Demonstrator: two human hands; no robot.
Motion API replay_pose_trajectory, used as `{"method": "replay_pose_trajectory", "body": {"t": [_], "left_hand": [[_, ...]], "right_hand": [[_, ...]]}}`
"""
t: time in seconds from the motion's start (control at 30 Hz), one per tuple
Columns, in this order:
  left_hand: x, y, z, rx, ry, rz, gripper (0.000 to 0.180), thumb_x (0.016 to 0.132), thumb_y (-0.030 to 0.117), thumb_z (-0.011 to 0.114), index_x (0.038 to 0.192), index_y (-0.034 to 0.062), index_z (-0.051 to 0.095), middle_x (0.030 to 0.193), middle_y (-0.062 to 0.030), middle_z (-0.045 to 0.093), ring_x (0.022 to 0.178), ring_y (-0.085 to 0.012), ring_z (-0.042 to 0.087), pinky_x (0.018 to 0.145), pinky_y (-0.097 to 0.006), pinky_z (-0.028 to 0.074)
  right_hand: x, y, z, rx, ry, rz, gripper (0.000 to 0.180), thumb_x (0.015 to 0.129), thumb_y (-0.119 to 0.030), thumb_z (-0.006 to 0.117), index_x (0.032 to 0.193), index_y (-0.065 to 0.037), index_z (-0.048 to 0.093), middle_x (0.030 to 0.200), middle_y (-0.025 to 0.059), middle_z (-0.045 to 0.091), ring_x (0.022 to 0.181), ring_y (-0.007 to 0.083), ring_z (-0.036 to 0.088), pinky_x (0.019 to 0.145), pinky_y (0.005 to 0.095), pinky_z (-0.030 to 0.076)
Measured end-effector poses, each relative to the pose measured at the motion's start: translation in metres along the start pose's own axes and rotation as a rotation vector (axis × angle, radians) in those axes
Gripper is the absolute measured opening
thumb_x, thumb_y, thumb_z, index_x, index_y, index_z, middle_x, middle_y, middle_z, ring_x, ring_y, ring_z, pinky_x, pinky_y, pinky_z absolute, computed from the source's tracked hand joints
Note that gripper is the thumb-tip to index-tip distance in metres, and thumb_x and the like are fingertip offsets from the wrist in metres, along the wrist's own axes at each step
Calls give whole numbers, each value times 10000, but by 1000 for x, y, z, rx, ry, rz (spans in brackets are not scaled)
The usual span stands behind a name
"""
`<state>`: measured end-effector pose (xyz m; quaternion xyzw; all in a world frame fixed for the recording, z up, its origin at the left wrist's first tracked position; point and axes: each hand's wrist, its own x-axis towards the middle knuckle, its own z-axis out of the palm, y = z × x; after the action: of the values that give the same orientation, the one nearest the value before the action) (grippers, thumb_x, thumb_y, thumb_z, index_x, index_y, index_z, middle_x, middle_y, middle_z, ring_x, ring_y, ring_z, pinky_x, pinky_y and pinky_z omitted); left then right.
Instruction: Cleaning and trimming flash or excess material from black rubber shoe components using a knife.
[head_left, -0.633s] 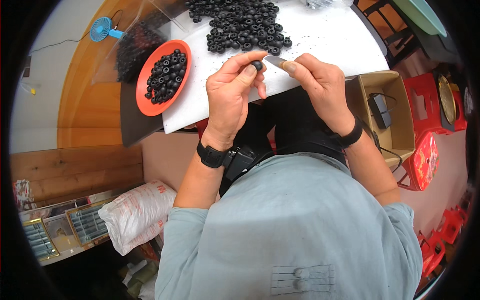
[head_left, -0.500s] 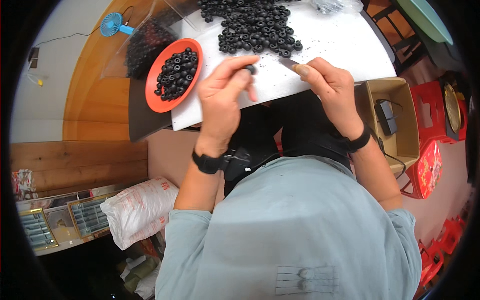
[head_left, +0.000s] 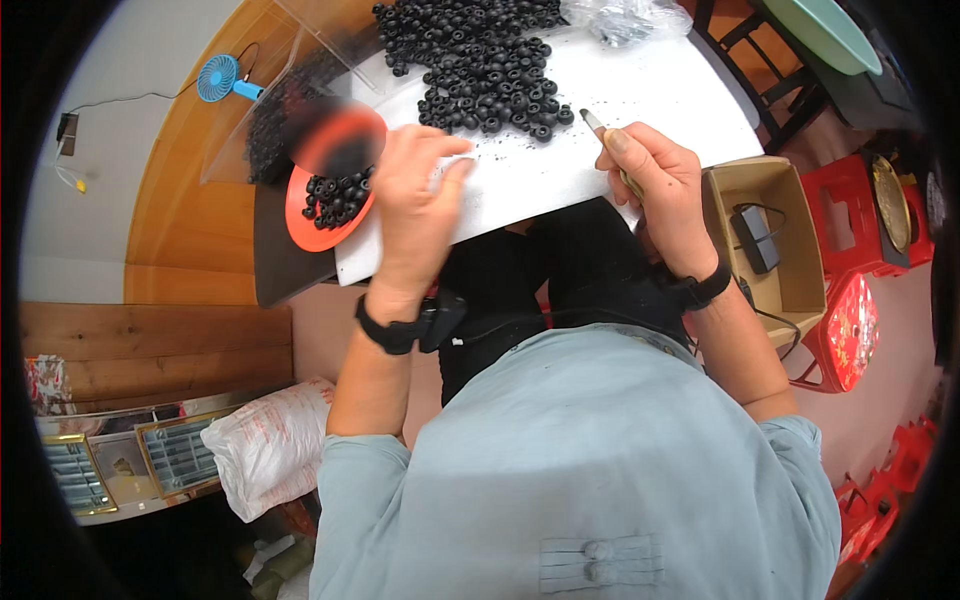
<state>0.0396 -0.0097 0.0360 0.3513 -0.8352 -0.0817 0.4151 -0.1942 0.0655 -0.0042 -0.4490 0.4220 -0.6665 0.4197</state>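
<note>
My left hand (head_left: 412, 190) is raised near the left part of the white board (head_left: 620, 95), thumb and fingers apart, with no piece visible between them. Beside it is a red-orange oval dish (head_left: 305, 232) with several small round black pieces with holes (head_left: 338, 205). A dark blurred patch covers the dish's far part; I cannot make out what it is. My right hand (head_left: 655, 180) grips a small knife (head_left: 592, 122), its short blade pointing up and left toward the board. Just beyond it spreads a large pile of the same black pieces (head_left: 500, 85).
Behind the dish stands a clear plastic box (head_left: 285, 115) with more dark pieces. A crumpled clear bag (head_left: 630, 20) lies at the far edge. At right are a cardboard box (head_left: 800, 215) holding a black adapter (head_left: 755, 240) and red stools (head_left: 835, 215). A blue fan (head_left: 217, 78) is far left.
My left hand has moved left toward the dish, and the black piece in its fingers is no longer seen there. The knife has tipped more upright in my right hand. The view has shifted slightly.
</note>
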Motion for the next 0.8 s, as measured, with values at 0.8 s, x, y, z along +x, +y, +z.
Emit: {"method": "replay_pose_trajectory", "body": {"t": [0.8], "left_hand": [[1,10,45,-71,-93,23,197,858,0,683,1049,21,725,963,-69,630,880,-199,567,748,-318,479]], "right_hand": [[4,1,-18,-348,-15,-130,303,985,-269,672,806,-26,703,525,-13,491,482,87,435,467,266,333]]}}
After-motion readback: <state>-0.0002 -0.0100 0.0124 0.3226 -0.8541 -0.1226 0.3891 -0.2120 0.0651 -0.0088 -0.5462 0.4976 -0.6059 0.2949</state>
